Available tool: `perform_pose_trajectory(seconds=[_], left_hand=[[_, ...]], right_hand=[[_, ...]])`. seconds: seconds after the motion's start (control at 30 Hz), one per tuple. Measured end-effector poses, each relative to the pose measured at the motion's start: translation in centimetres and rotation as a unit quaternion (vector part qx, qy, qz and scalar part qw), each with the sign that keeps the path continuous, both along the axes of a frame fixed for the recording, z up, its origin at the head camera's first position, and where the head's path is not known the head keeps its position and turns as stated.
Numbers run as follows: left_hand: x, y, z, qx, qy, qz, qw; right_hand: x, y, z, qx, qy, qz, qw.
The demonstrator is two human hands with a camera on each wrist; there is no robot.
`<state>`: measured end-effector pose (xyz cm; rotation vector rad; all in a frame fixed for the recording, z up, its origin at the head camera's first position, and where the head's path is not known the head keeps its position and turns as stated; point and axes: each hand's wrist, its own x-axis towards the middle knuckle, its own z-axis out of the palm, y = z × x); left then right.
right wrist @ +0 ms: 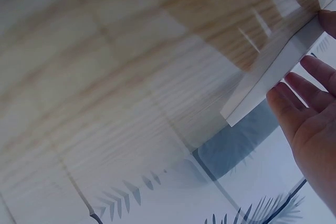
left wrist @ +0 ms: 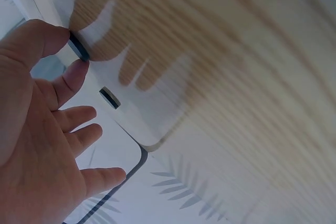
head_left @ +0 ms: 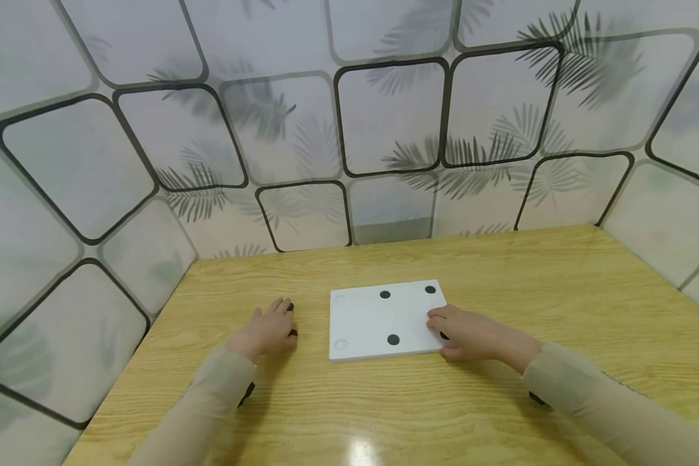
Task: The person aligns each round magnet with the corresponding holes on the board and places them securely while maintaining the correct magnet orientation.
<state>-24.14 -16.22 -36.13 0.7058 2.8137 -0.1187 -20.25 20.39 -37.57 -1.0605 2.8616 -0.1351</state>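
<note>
A white rectangular board [head_left: 364,320] lies flat on the wooden table. Several black discs sit on it, including one far disc [head_left: 385,294] and one near disc [head_left: 393,339]; two faint round marks show at its left side. To the left of the board, my left hand [head_left: 268,329] pinches a black disc [left wrist: 79,46] between thumb and forefinger. Another black disc [left wrist: 109,98] is on the table beside its other fingers. My right hand [head_left: 466,332] holds the board at its right end, thumb at the near corner, fingers over the edge, partly covering a disc.
The wooden table [head_left: 501,278] reaches back to a wall [head_left: 390,116] patterned with rounded squares and leaves. Similar patterned surfaces rise at the left and right. Both forearms wear light sleeves, with a dark device [head_left: 246,393] below the left wrist.
</note>
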Motion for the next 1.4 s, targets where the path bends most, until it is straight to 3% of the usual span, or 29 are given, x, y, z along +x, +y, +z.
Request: perform_pose_trajectory(seconds=[0.47, 0.8, 1.13, 1.4], left_hand=[[0.5, 1.3, 0.0, -0.024, 0.017, -0.029, 0.9991], [0.9, 2.3, 0.1, -0.01, 0.03, -0.079, 0.9963], [1.0, 4.0, 0.0, 0.008, 0.041, -0.094, 0.9946], [1.7, 5.6, 0.3, -0.006, 0.056, -0.124, 0.9907]], right_hand=[[-0.2, 0.0, -0.2, 0.003, 0.0, -0.001, 1.0], [-0.1, -0.1, 0.1, 0.002, -0.007, -0.006, 1.0], [-0.1, 0.0, -0.1, -0.008, -0.006, -0.001, 1.0], [-0.1, 0.0, -0.1, -0.015, 0.006, 0.013, 1.0]])
